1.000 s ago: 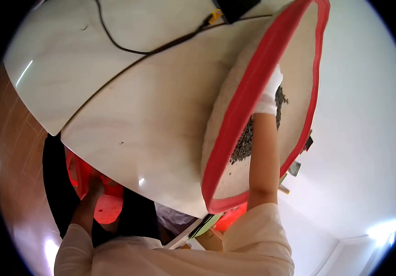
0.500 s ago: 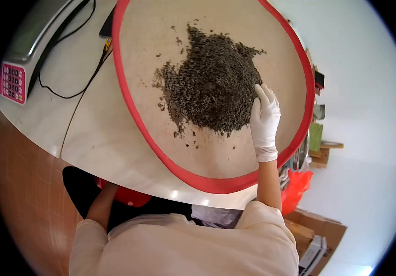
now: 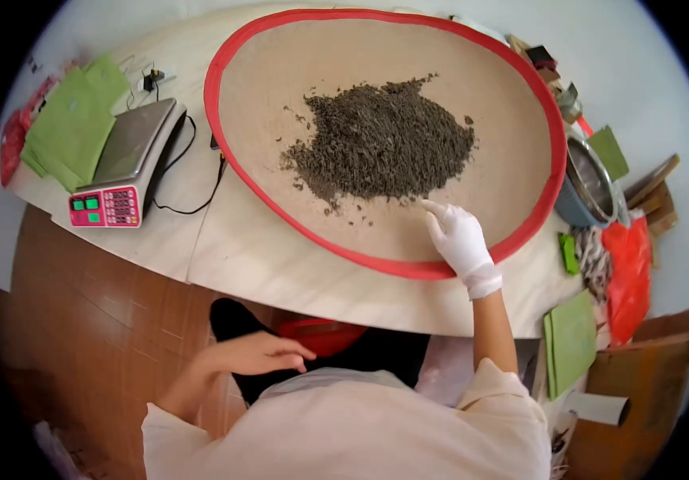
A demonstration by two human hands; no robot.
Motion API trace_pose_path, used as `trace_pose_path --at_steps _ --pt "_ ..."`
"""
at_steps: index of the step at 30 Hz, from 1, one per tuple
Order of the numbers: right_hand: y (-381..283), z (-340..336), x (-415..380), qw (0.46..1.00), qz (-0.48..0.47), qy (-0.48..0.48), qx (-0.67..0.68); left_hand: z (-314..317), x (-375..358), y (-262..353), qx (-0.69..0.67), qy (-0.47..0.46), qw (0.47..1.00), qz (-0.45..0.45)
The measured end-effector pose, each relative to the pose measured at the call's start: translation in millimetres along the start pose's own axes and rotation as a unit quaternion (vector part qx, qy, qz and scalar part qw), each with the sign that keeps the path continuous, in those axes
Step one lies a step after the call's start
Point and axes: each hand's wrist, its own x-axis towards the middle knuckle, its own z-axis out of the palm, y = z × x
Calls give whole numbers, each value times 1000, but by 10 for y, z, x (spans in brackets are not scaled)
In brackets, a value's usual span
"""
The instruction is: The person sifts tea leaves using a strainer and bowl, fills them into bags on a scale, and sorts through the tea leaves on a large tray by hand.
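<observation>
A heap of dark, dry, crumbly bits like loose tea leaves (image 3: 388, 144) lies on a round, shallow tan tray with a red cloth rim (image 3: 304, 220). My right hand (image 3: 460, 238), in a white glove, hovers over the tray's near right side. Its fingertips point at the heap's front edge, thumb apart from the bent fingers, and nothing shows in its grasp. Bare and slightly blurred, my left hand (image 3: 264, 354) hangs above my lap in front of the table edge. Its fingers are loosely stretched, and I see nothing held.
At the left stands a pink-and-white digital scale (image 3: 132, 148) with green bags (image 3: 72, 124) beside it and a black cable. On the right are a metal basin (image 3: 590, 178), a red plastic bag (image 3: 628, 276), folded green bags (image 3: 570, 344) and a cardboard box (image 3: 640, 400).
My view has tilted up, showing more of the table. My right hand has drawn back from the heap's right side toward me. My left hand has come up into view from under the table edge.
</observation>
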Motion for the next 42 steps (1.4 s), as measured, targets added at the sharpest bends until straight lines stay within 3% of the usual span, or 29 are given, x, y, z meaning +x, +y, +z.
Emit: trace_pose_path --at_steps 2,4,6,8,10,11,17,21,24,29,34,37,38,40,42 --pt "55 40 -149 999 -1 -34 -42 -59 -379 698 68 161 981 80" --pt "97 85 -186 1000 -22 5 -5 1 -768 1150 81 414 884 200" --pt "72 82 -189 1000 3 -16 -14 -75 -1186 1694 108 507 783 343" --pt "96 122 -213 999 12 -30 -13 -161 -1548 2164 162 581 638 479" --pt "135 182 -286 998 14 -51 -17 -208 -1580 2261 201 616 547 530" --pt "155 210 -299 999 21 -44 -11 -247 -1537 2253 212 633 532 521" --pt "108 189 -229 998 40 -51 24 -631 -785 1520 202 715 598 302" --pt "141 201 -224 999 7 -35 7 -722 -466 951 167 731 627 209" --pt "66 127 -177 996 19 -83 -6 -801 -392 741 152 742 629 176" --pt "-16 85 -63 995 -17 -50 79 -1071 -351 577 144 751 626 152" --pt "-475 28 650 977 -87 -28 191 -1359 -270 457 136 761 622 122" --pt "-651 506 1266 962 -199 51 181 -1604 -181 320 120 767 621 105" --pt "-790 521 1488 970 -194 -62 134 -1681 -154 287 113 767 624 100" --pt "-994 789 1817 961 -225 -150 56 -1794 -95 234 105 765 630 84" --pt "-1027 1411 1948 963 -259 -72 37 -1893 -44 163 98 767 630 73"
